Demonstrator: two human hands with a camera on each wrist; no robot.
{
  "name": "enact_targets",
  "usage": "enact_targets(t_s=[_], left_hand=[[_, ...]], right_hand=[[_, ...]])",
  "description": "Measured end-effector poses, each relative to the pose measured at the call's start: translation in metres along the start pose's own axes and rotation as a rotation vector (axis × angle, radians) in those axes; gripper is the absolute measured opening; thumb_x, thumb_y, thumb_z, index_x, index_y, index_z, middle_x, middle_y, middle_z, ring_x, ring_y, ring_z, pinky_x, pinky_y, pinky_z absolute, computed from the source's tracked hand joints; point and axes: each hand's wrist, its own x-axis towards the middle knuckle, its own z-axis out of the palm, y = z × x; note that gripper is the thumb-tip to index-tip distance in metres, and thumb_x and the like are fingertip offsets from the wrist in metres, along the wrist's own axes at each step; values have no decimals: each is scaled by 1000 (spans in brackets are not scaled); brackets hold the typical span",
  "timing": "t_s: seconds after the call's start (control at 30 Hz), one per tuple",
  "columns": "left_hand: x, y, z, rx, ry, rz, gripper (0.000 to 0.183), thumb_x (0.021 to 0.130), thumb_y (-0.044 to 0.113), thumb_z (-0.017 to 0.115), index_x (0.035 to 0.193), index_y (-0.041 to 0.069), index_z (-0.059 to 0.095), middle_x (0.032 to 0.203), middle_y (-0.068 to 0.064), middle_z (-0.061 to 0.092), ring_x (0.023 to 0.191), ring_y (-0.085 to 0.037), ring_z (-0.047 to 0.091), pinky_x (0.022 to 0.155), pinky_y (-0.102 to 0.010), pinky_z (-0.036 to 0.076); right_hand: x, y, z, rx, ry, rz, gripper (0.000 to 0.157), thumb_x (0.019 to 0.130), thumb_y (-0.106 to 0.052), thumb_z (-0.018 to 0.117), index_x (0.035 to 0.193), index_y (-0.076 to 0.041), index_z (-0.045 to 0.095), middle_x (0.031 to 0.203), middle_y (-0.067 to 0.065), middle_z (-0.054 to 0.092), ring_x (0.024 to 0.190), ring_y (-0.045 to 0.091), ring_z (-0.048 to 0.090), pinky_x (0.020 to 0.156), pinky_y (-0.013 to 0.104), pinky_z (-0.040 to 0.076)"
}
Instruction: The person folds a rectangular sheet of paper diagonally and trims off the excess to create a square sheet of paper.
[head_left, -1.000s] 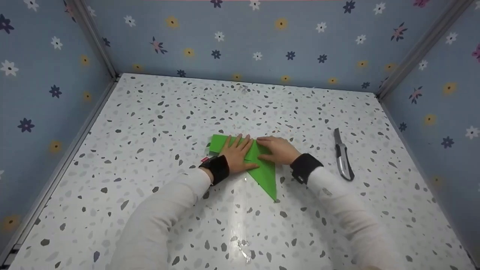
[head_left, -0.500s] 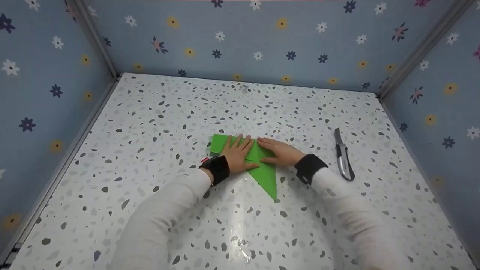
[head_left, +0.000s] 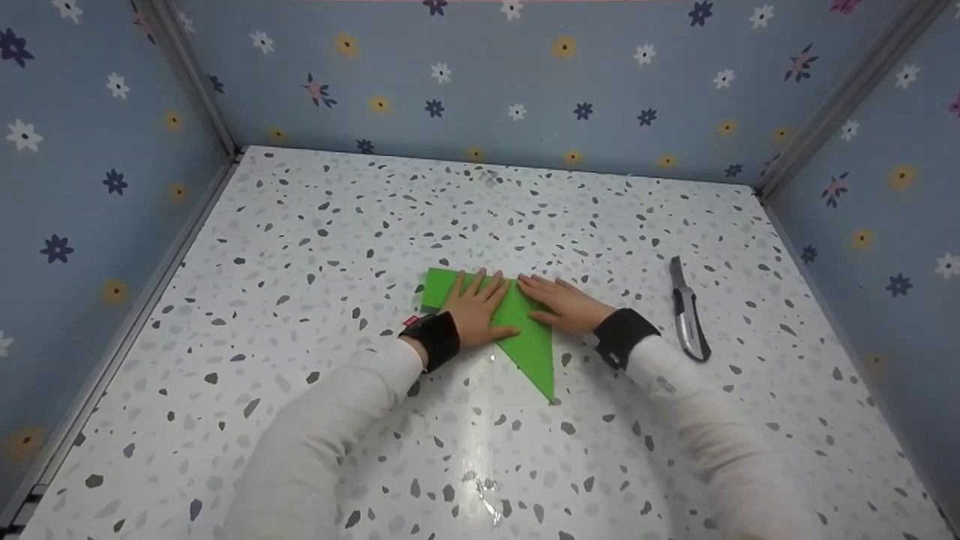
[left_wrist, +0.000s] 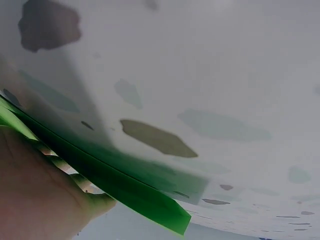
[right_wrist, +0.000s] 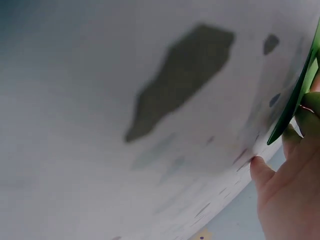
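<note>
A folded sheet of green paper [head_left: 529, 356] lies on the speckled table, a rectangular part to the left and a pointed triangular flap towards the person. My left hand [head_left: 474, 313] rests spread on its middle, thumb across the flap. Along the upper right edge, the straight fingers of my right hand [head_left: 571, 306] touch the paper, with the thumb lower on the flap's right side. In the left wrist view, the paper's [left_wrist: 135, 192] left end stands slightly off the table above its shadow. The right wrist view catches only the paper's edge [right_wrist: 295, 102] beside the fingers.
To the right of my right hand lies a utility knife [head_left: 688, 322] with its blade out, pointing away from the person. Flower-patterned panels [head_left: 480, 90] enclose the white speckled table [head_left: 337, 225] at the back and both sides.
My right hand has slid a little to the right, its thumb drawing back towards the paper's right edge. The left hand stays spread in place, and the paper has hardly moved.
</note>
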Motion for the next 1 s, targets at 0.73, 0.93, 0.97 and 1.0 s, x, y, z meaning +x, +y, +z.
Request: enact_targets(t_s=[0.73, 0.93, 0.97, 1.0], left_hand=[[0, -1, -1, -24, -17, 17, 89, 102, 67, 41, 166, 13, 10, 176, -8, 6, 164, -34, 4, 134, -56, 4], [-3, 1, -4, -38, -17, 24, 87, 103, 63, 43, 166, 12, 12, 175, -10, 8, 163, -36, 5, 133, -57, 6], [-4, 1, -5, -35, -19, 22, 87, 103, 63, 43, 166, 12, 11, 176, -10, 7, 163, -36, 5, 133, -57, 6], [-4, 1, -5, -35, -20, 19, 87, 103, 63, 43, 166, 12, 11, 176, -10, 7, 163, -36, 5, 133, -57, 6]], right_hand=[[-6, -11, -9, -29, -72, 43, 64, 112, -30, 36, 166, -10, 7, 175, 10, 6, 164, 31, 7, 132, 60, 4], [-3, -32, -10, -144, -51, 91, 61, 111, -23, 33, 164, -2, 13, 174, 15, 13, 162, 33, 14, 133, 55, 11], [-1, -36, -10, -159, -48, 97, 60, 111, -21, 33, 164, -1, 13, 174, 16, 13, 162, 33, 15, 133, 55, 12], [0, -39, -9, -171, -45, 102, 60, 110, -20, 32, 163, 0, 14, 174, 17, 14, 162, 34, 16, 133, 55, 14]])
